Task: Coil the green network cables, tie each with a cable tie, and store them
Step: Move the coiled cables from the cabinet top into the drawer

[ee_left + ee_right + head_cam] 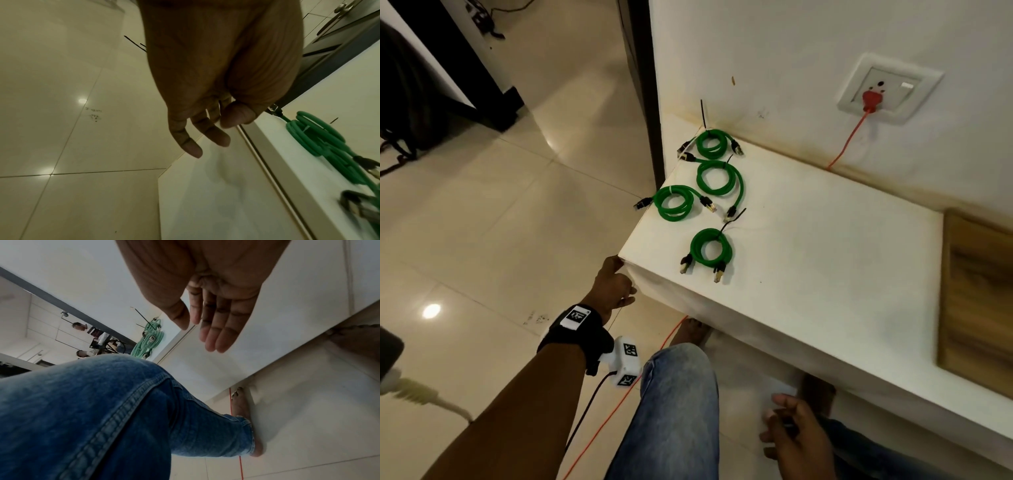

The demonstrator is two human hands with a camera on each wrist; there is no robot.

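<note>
Several coiled green network cables lie tied on the white ledge (825, 274): the nearest coil (710, 251), a left coil (674, 202) with a white tie, a middle coil (719, 179) and a far coil (713, 144) by the wall. Black tie tails stick up from some coils. My left hand (613, 286) hangs relaxed and empty just below the ledge's near corner; the left wrist view shows its fingers (205, 134) loose beside the green coils (316, 138). My right hand (796, 435) is empty, fingers (218, 324) straight, low in front of the ledge.
An orange cord (847, 140) runs from a red plug (870, 99) in the wall socket and along the floor (482, 240). A wooden panel (976, 301) lies at the ledge's right end. My jeans-clad knee (678, 411) and bare foot (691, 330) are below the ledge. A dark door frame (647, 85) stands left.
</note>
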